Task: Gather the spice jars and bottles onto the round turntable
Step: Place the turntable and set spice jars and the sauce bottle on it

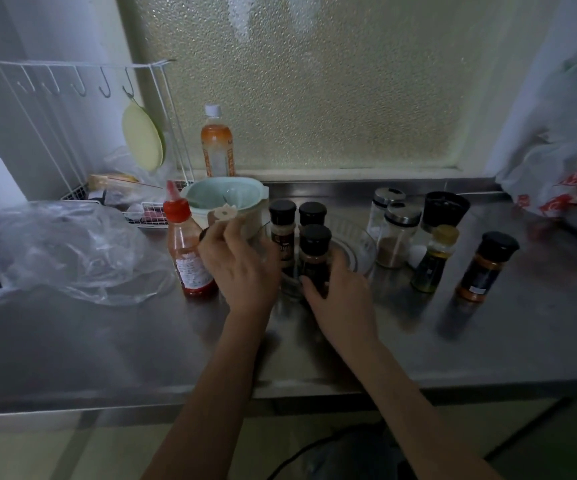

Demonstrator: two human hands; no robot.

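A clear glass turntable (356, 245) sits mid-counter with three black-capped spice jars on it: one at the left (281, 233), one behind (312, 213) and one in front (314, 258). My right hand (342, 303) is wrapped around the base of the front jar. My left hand (242, 271) holds a small jar with a pale perforated top (224, 213) at the turntable's left edge; its body is mostly hidden by my fingers. A red sauce bottle (190, 251) stands to the left. Two metal-lidded glass jars (397, 233), an oil bottle (434, 259) and an orange spice jar (486, 268) stand to the right.
A mint-green container (245, 194) and an orange drink bottle (216, 147) stand behind my left hand. A crumpled clear plastic bag (62, 251) lies left, below a white wire rack (82, 98). A black-lidded jar (444, 209) and a printed shopping bag (564, 174) are at the right.
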